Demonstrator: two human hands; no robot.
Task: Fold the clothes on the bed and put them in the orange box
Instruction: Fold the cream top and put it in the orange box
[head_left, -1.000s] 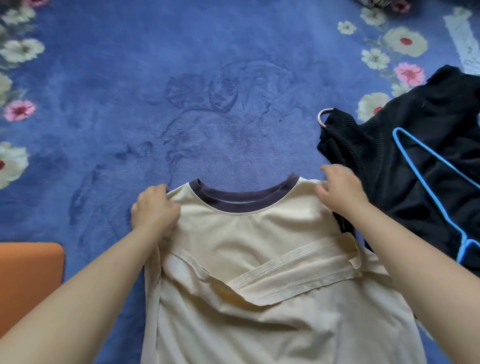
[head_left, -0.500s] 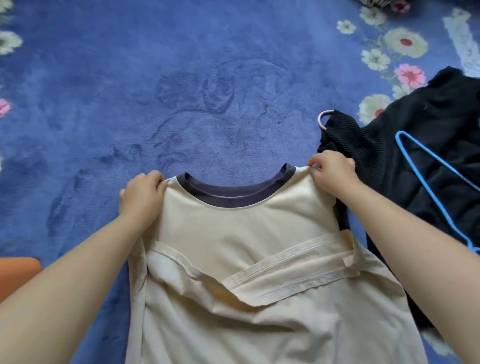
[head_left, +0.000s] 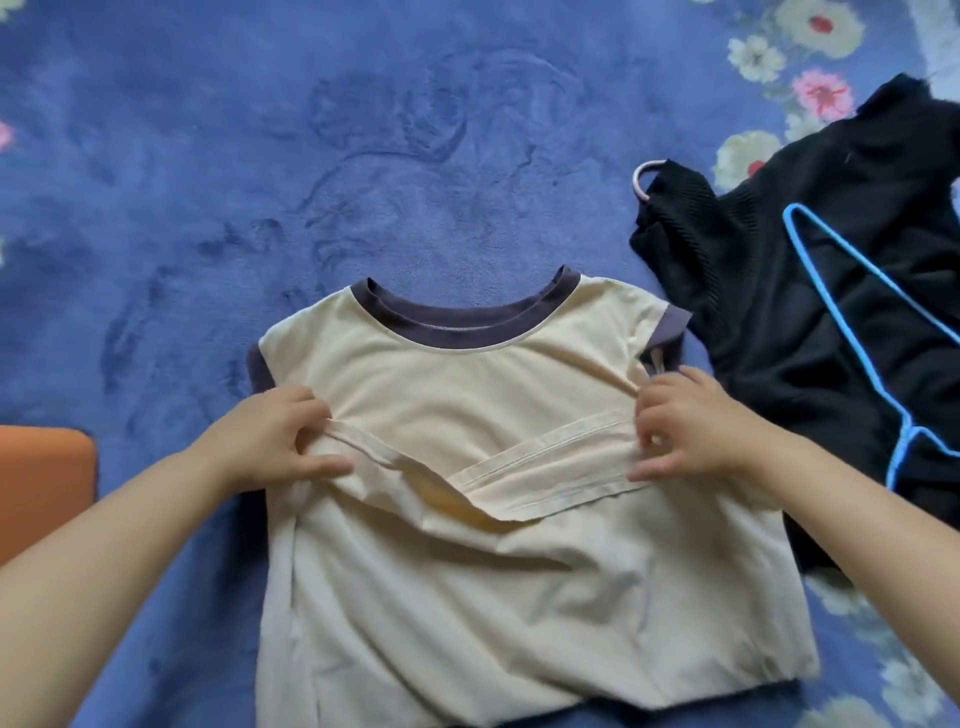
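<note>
While I look down from my head camera, the cream T-shirt (head_left: 467, 395) lies spread on the bed's blue flowered blanket (head_left: 234, 156), its dark collar (head_left: 462, 325) at the far end and both sleeves folded in so that their hems cross over the chest. My left hand (head_left: 275, 441) sits at the shirt's left edge, fingers curled round the folded left sleeve (head_left: 374, 457), pinching its hem. My right hand (head_left: 691, 431) sits at the shirt's right edge, fingers curled over the end of the folded right sleeve (head_left: 545, 467), thumb pressed along its lower seam. To the left of the shirt, near my left forearm, a corner of the orange box (head_left: 47, 483) shows at the frame's edge, apart from the cloth. To the right of the shirt lies a black knitted garment (head_left: 779, 291), its near edge touching or tucked just under the shirt's right side; I cannot tell which. A blue wire hanger (head_left: 852, 312) rests on top of that black garment, and a pale ring (head_left: 644, 182) pokes out at its far-left corner.
</note>
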